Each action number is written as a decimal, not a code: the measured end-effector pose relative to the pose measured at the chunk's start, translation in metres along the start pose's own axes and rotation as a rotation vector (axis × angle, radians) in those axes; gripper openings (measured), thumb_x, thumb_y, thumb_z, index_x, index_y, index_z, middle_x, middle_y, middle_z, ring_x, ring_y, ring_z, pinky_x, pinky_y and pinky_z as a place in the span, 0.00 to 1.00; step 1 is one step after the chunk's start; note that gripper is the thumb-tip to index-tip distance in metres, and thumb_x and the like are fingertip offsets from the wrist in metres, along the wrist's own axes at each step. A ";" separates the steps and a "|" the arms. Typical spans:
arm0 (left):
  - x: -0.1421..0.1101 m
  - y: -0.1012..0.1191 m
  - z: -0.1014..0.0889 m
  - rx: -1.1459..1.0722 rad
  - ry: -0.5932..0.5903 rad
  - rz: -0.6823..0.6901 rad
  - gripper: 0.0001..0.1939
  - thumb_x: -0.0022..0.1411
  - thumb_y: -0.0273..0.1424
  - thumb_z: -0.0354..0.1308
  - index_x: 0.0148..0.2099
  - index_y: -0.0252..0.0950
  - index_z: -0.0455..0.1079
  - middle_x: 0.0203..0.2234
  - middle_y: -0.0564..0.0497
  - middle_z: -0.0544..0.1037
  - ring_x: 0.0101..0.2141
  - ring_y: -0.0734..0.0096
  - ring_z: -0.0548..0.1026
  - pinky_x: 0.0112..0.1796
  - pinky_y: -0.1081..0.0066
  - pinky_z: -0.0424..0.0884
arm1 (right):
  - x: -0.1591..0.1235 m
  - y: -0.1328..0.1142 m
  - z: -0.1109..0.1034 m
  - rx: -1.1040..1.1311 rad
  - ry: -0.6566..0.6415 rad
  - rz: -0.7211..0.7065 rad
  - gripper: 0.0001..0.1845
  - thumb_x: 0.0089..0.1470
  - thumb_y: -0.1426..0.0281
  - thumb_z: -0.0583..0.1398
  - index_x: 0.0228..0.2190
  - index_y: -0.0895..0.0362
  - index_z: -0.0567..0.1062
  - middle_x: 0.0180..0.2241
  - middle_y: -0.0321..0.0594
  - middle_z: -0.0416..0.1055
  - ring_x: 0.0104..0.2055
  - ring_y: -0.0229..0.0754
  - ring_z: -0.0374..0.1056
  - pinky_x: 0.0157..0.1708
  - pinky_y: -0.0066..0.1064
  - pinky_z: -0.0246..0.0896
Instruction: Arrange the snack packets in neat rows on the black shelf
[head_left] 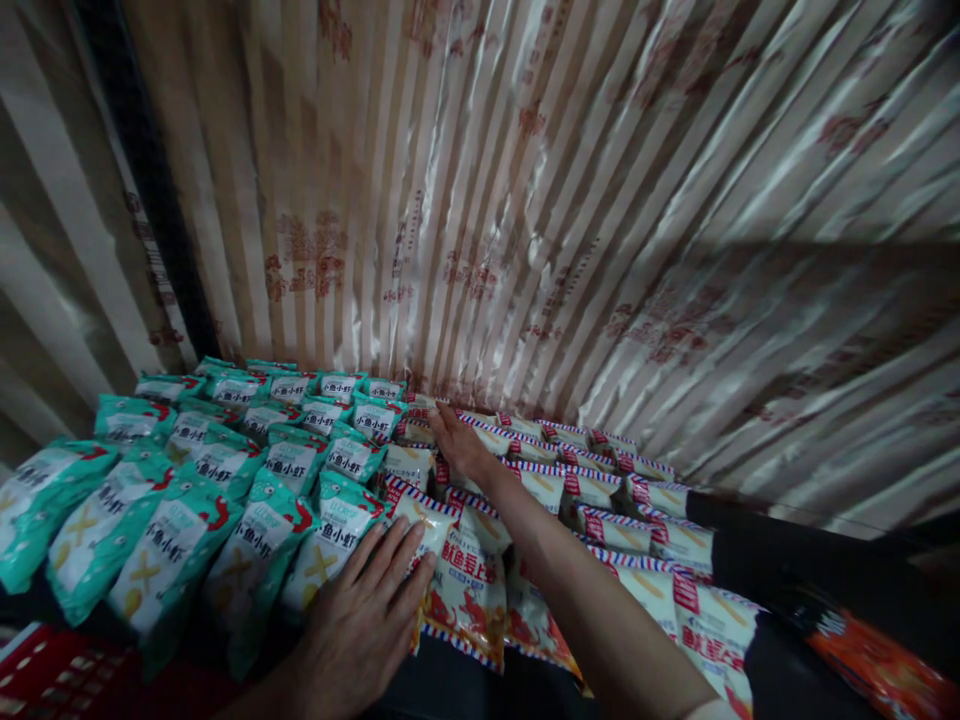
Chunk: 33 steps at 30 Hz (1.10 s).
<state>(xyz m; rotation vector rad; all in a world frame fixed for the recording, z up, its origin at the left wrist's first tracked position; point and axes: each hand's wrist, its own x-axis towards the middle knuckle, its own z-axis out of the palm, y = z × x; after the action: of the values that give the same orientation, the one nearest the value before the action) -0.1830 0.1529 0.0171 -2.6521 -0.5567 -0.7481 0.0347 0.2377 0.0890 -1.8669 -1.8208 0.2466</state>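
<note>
My left hand (364,605) lies with its fingers stretched out over the front of a cream-and-red snack bag (427,525), at the border with the teal snack bags (274,530). Farther back, my right hand (459,447) reaches between the rows, its fingers extended and resting by the cream bags' tops. Its forearm crosses over several cream bags with red-and-blue striped edges (469,580). All these bags stand upright or lean back in rows. Neither hand visibly grips anything, though the right fingertips are partly obscured in the dim light.
Striped sheeting (480,200) with red prints hangs behind the rows. A dark upright post (154,170) stands at left. At lower left is a red perforated basket (67,675). An orange packet (877,650) lies on the dark shelf (757,545) at right.
</note>
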 end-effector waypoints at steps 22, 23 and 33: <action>0.001 -0.001 0.000 -0.040 -0.004 -0.002 0.26 0.63 0.39 0.47 0.62 0.38 0.54 0.61 0.46 0.58 0.60 0.59 0.53 0.59 0.59 0.46 | -0.026 -0.026 -0.015 0.059 0.094 0.019 0.27 0.61 0.57 0.43 0.54 0.59 0.62 0.57 0.52 0.59 0.60 0.48 0.53 0.58 0.43 0.50; 0.002 -0.001 -0.001 -0.038 0.012 0.000 0.26 0.63 0.39 0.47 0.61 0.38 0.55 0.60 0.46 0.59 0.60 0.59 0.54 0.58 0.59 0.46 | -0.042 -0.031 -0.020 0.094 0.198 0.023 0.27 0.61 0.57 0.43 0.55 0.59 0.62 0.56 0.51 0.61 0.60 0.47 0.54 0.58 0.43 0.50; 0.004 0.002 -0.006 -0.039 0.041 -0.001 0.24 0.62 0.37 0.49 0.60 0.37 0.58 0.58 0.45 0.63 0.59 0.58 0.56 0.58 0.58 0.47 | -0.204 -0.018 0.016 0.034 0.427 0.165 0.24 0.59 0.63 0.50 0.56 0.54 0.59 0.61 0.47 0.52 0.62 0.50 0.49 0.57 0.51 0.52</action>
<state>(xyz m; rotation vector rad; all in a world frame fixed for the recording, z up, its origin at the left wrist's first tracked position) -0.1814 0.1501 0.0235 -2.6655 -0.5377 -0.8193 -0.0051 0.0422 0.0384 -1.8747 -1.3716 -0.0635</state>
